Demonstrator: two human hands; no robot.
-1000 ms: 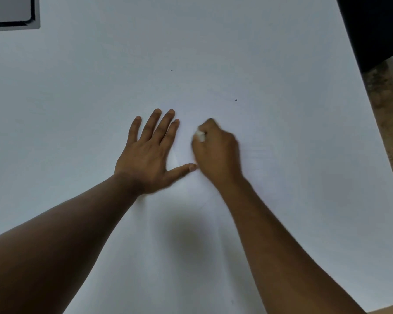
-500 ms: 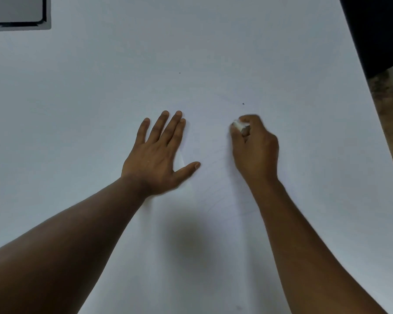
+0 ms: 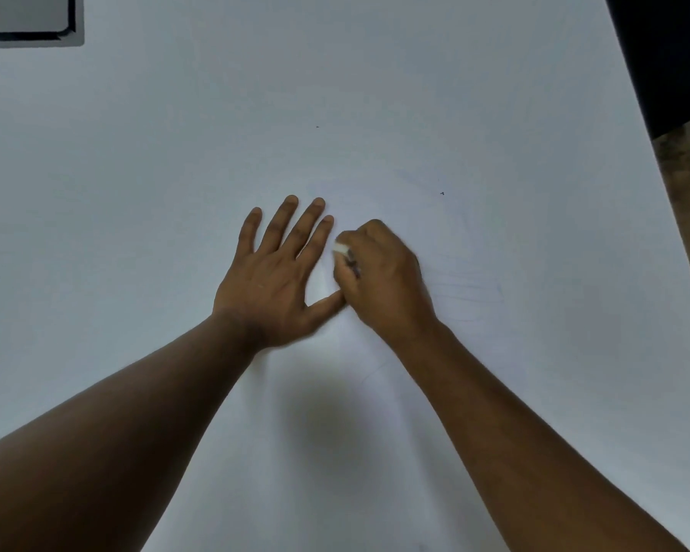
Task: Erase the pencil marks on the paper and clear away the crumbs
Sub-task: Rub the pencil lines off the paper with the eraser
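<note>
My left hand (image 3: pixel 273 278) flat, fingers spread on paper (image 3: pixel 415 93); right hand (image 3: pixel 383 278) grips white eraser (image 3: pixel 340 248) beside it.

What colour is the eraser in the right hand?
White. The eraser pokes out of the right hand in the head view.

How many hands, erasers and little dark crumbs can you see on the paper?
Hands: 2, the left hand and the right hand
Erasers: 1, the white eraser
Dark crumbs: 2, one crumb and another crumb
Total: 5
</note>
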